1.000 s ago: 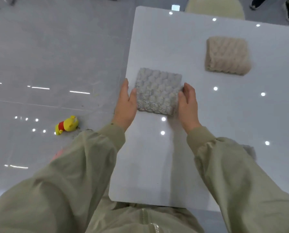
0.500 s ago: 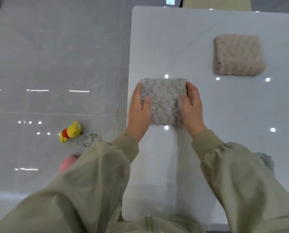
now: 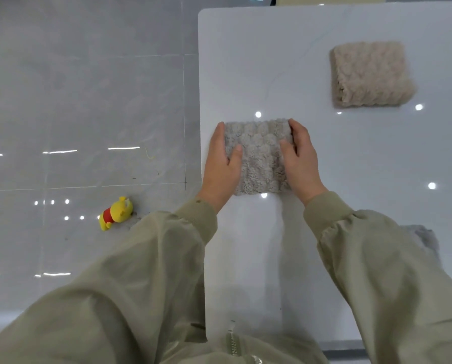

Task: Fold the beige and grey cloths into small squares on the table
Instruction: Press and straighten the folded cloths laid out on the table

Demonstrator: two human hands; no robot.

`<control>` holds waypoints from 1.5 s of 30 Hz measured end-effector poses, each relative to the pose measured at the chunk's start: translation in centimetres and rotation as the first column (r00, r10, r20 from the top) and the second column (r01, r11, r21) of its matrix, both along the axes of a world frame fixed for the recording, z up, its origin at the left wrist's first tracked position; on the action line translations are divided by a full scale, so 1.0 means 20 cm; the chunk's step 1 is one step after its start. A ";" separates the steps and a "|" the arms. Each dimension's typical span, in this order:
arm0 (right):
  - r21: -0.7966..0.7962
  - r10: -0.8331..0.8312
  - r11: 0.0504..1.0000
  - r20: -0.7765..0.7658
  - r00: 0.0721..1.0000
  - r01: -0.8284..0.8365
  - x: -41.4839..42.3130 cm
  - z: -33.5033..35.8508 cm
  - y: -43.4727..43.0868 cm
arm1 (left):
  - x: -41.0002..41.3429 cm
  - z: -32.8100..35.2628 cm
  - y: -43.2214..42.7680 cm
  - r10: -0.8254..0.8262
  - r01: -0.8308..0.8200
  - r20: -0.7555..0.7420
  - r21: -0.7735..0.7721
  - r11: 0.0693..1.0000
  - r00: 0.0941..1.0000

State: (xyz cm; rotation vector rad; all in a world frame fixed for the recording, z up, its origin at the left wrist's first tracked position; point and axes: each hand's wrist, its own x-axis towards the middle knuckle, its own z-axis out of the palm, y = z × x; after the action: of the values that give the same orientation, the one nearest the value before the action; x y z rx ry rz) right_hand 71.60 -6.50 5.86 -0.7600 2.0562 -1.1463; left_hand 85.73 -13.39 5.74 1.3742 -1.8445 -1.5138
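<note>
Head view, two folded cloths: beige cloth [image 3: 369,74] far right, grey cloth [image 3: 261,156] with long axis pointing away, left hand [image 3: 221,164] and right hand [image 3: 302,164] pressing its sides, fingers straight.

The person wears a loose, pale olive-green jacket [image 3: 185,349] of thin, slightly shiny fabric. Its left sleeve [image 3: 140,271] and right sleeve [image 3: 382,274] are wide and baggy, creased in soft folds. Each is gathered into a ribbed knit cuff of the same colour, and the left cuff [image 3: 197,219] bears a small dark spot. A silver metal zipper [image 3: 232,344] runs up the jacket's front. The left hand [image 3: 222,164] and right hand [image 3: 302,164] are bare.
</note>
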 end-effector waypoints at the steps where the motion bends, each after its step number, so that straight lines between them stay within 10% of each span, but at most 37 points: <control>1: 0.023 0.010 1.000 -0.020 1.000 -0.010 0.00 0.01 0.00 | 0.02 0.00 -0.02 -0.056 0.059 0.045 -0.072 0.996 0.997; 9: 0.162 -0.050 0.979 -0.411 0.910 0.127 0.17 0.06 0.03 | 0.11 0.02 -0.28 -0.485 0.752 0.578 -0.454 0.478 0.657; 17: 0.341 -0.200 0.822 -0.577 0.792 0.456 0.64 0.07 0.00 | 0.21 0.07 -0.50 -0.628 0.903 0.701 -0.431 0.007 0.339; 26: 0.357 -0.428 0.653 -0.554 0.714 0.668 0.88 0.08 0.00 | 0.15 0.14 -0.52 -0.709 0.877 0.687 -0.427 -0.219 0.158; 29: 0.281 -0.561 0.632 -0.478 0.676 0.722 0.88 0.07 -0.01 | 0.08 0.14 -0.51 -0.776 0.891 0.613 -0.423 -0.164 0.147; 35: 0.084 -0.894 0.425 -0.119 0.433 0.901 0.82 0.00 -0.01 | -0.10 0.07 -0.60 -0.925 0.933 0.204 -0.240 0.270 0.320; 45: -0.103 -0.979 0.178 0.077 0.186 0.979 0.72 -0.07 -0.09 | -0.34 0.00 -0.65 -0.936 0.939 -0.090 0.087 0.333 0.340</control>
State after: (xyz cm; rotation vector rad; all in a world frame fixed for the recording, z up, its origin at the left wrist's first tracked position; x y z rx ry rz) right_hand 86.00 -8.28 4.55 0.8288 2.4673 -1.9287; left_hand 79.01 -26.33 5.70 0.0983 -2.7750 -2.1185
